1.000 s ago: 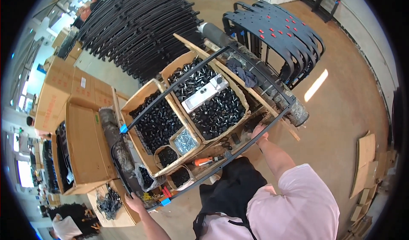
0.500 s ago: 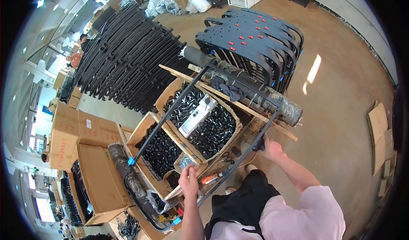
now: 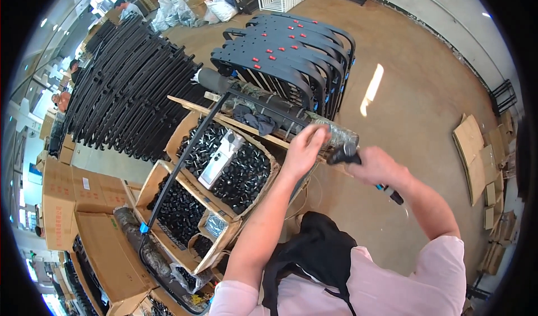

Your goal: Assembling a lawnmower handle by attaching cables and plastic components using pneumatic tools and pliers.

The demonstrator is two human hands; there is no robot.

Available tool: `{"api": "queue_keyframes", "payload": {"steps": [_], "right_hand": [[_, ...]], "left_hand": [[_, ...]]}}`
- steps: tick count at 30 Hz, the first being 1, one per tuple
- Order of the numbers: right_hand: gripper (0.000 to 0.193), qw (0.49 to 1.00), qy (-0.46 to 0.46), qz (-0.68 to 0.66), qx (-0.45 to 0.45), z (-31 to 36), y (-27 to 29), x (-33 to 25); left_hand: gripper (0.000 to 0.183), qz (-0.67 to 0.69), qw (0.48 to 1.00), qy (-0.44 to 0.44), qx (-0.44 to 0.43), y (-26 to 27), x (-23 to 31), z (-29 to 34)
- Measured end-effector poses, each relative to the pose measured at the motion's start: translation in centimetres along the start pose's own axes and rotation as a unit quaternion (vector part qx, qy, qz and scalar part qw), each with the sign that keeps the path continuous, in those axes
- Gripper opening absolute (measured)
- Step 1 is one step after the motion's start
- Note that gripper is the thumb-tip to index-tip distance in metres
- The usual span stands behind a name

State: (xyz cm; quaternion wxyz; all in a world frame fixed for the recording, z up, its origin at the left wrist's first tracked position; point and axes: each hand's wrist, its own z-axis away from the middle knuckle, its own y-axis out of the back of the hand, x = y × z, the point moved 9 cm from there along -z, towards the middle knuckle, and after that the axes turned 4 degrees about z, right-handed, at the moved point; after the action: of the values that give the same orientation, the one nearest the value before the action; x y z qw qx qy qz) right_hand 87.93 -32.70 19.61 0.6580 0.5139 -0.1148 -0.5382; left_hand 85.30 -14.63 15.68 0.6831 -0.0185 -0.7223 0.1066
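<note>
A black tubular frame (image 3: 193, 142) with rounded corners lies tilted across the open parts boxes. My left hand (image 3: 305, 148) is at its far right corner, fingers bent together; whatever they pinch is hidden. Close on its right, my right hand (image 3: 376, 166) is closed around a black pistol-shaped power driver (image 3: 343, 156). The driver's head points left toward the frame corner, and its lower end with a blue patch sticks out below my hand. A blue clip (image 3: 144, 228) sits on the frame's left side.
Boxes of black knobs and screws (image 3: 255, 176) hold a white device (image 3: 221, 159). A wrapped roll (image 3: 280, 111) lies behind them. Farther off stand curved grey panels (image 3: 274, 44) and stacked black frames (image 3: 129, 86). Cartons (image 3: 106, 249) are at left, flattened cardboard (image 3: 469, 153) at right.
My left hand has moved from the small screw compartment up to the frame's right corner. My right hand has lifted and come alongside it with the driver. The view has shifted right.
</note>
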Motion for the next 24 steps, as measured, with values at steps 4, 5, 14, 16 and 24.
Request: {"api": "queue_keyframes", "payload": {"steps": [4,5,14,16,24], "right_hand": [[0.044,0.998,-0.018,0.045,0.043,-2.2,5.1,-2.7],[0.044,0.999,-0.022,0.008,0.035,-3.3,5.2,-2.5],[0.042,0.999,-0.047,-0.014,-0.01,-6.9,3.8,-1.5],[0.039,0.998,-0.049,-0.034,-0.016,-7.2,3.7,-1.3],[0.042,0.998,-0.057,-0.01,-0.032,-7.4,3.3,-1.6]], "left_hand": [[0.051,0.125,0.989,0.01,-0.075,-4.0,1.8,-4.7],[0.051,0.127,0.989,0.011,-0.078,-4.3,1.8,-5.3],[0.035,0.136,0.989,0.049,-0.035,-3.4,-1.8,-7.3],[0.035,0.135,0.989,0.046,-0.035,-3.4,-1.8,-7.5],[0.032,0.125,0.991,0.024,-0.033,-2.9,-2.4,-7.4]]}}
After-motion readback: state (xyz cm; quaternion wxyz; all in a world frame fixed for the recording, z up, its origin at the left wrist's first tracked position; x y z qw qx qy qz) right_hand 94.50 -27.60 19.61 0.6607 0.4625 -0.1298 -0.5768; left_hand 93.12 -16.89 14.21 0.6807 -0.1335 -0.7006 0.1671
